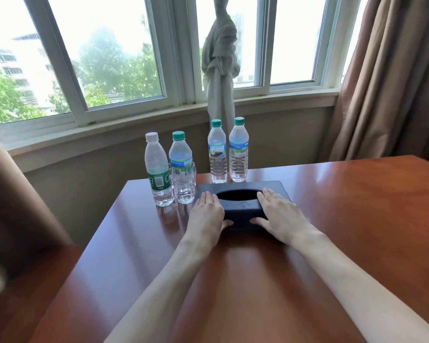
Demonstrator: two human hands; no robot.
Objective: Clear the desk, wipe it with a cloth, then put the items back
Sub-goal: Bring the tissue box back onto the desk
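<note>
While daylight pours through the window (pixel 124 58) at twelve o'clock, the brown wooden surface (pixel 344 219) fills the lower frame, glossy and reflecting. A tan curtain (pixel 391 78) hangs at two o'clock, and a knotted pale sheer curtain (pixel 221 60) drops between the panes. Down to the action: the dark tissue box (pixel 243 204) sits flat on the surface, just above centre, its oval opening facing up. The left hand (pixel 207 216) lies on the box's nine o'clock end, fingers (pixel 206 198) straight and flat along the top, thumb pressed to the near side wall. The right hand (pixel 282 216) mirrors it at the three o'clock end, fingers (pixel 270 198) extended on top beside the opening, thumb against the near face. So the box is bracketed between both hands, fingers above and thumbs in front. Beyond it, at eleven o'clock, a white-capped bottle (pixel 159 169) and a green-capped bottle (pixel 182 169) stand upright, touching. At twelve o'clock, just behind the box, two more green-capped bottles (pixel 217 152) stand side by side near the surface's far edge.
</note>
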